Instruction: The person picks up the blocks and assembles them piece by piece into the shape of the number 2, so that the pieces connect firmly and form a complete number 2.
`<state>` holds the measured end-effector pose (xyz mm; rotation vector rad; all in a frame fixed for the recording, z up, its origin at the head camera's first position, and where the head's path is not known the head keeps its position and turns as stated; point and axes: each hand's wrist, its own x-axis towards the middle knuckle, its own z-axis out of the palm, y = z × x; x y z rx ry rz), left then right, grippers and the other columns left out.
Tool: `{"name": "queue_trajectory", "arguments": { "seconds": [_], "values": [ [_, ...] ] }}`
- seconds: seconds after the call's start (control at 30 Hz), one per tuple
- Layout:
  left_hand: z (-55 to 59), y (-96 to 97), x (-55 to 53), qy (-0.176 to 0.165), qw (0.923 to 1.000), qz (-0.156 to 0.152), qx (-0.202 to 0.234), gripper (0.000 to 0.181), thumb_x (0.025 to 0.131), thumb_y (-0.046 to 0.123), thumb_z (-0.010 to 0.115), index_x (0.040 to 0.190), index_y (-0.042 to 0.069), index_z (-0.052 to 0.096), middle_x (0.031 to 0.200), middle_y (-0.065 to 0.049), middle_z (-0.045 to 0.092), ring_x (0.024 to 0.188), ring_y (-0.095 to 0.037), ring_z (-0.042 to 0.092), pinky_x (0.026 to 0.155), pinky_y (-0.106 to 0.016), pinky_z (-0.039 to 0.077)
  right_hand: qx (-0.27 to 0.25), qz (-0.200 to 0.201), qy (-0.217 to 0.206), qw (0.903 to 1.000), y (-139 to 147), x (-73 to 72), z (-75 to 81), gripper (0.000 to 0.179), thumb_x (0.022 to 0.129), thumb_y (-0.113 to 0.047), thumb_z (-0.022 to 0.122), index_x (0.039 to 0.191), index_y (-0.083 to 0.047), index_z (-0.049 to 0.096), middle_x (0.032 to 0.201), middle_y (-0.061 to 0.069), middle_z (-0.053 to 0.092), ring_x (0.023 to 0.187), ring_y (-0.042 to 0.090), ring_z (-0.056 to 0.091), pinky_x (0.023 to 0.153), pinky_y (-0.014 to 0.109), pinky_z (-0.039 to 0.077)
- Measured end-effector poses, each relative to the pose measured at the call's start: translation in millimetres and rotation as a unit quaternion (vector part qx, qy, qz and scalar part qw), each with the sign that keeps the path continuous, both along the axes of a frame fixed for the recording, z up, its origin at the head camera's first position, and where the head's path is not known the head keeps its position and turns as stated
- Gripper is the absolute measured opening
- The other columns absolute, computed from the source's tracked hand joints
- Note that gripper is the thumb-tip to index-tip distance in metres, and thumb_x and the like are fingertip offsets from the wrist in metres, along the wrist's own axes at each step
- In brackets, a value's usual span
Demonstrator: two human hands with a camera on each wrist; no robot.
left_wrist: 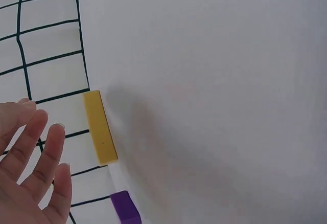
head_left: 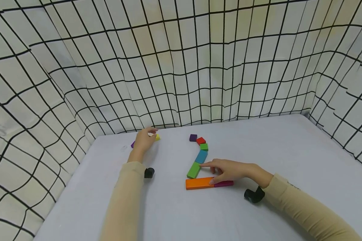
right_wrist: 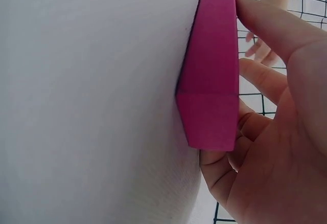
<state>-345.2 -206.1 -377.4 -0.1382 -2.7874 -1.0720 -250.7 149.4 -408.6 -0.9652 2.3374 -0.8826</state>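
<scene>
My left hand [head_left: 144, 140] is held over the table's far left, beside a yellow block [left_wrist: 100, 127]. In the left wrist view its fingers [left_wrist: 47, 157] are loosely spread, apart from the block, with nothing held. A purple block [left_wrist: 125, 207] lies near the yellow one. The right hand [head_left: 229, 169] reaches over a magenta block [right_wrist: 210, 65] that lies end to end with an orange block [head_left: 199, 183]. Its thumb rests by their joint, while the index finger stretches to the edge of a green block [head_left: 194, 170]. Its other fingers are partly hidden behind the magenta block.
Beyond the green block, a curved row continues with a blue block [head_left: 201, 156], a smaller green block [head_left: 204, 147], a red block [head_left: 200, 141] and a dark purple block [head_left: 193, 137]. White walls with black grid lines [head_left: 181, 67] border the white table [head_left: 169, 214].
</scene>
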Motion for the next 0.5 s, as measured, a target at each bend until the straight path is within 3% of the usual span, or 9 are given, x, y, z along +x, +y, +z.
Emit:
{"name": "queue_trajectory", "arguments": {
  "seconds": [0.23, 0.5],
  "values": [
    [-8.7, -15.2, -3.9, -0.058, 0.9977, 0.035, 0.005, 0.040, 0.103, 0.009, 0.052, 0.142, 0.004, 0.058, 0.145, -0.018, 0.054, 0.140, -0.040, 0.042, 0.112, -0.060, 0.031, 0.009, -0.006, -0.003, 0.9999, -0.2, 0.8, 0.7, 0.067, 0.095, -0.031, 0.075, 0.155, -0.018, 0.047, 0.104, -0.002, 0.054, 0.089, 0.016, 0.049, 0.073, 0.026, 0.042],
    [-12.7, -21.4, -8.0, -0.091, 0.9949, 0.044, 0.009, 0.043, 0.102, 0.009, 0.049, 0.144, 0.002, 0.055, 0.150, -0.021, 0.049, 0.137, -0.040, 0.043, 0.113, -0.053, 0.035, 0.008, -0.014, -0.008, 0.9998, 0.0, 0.7, -0.4, 0.067, 0.095, -0.030, 0.075, 0.155, -0.020, 0.047, 0.104, -0.002, 0.054, 0.090, 0.017, 0.049, 0.073, 0.027, 0.042]
  ]
}}
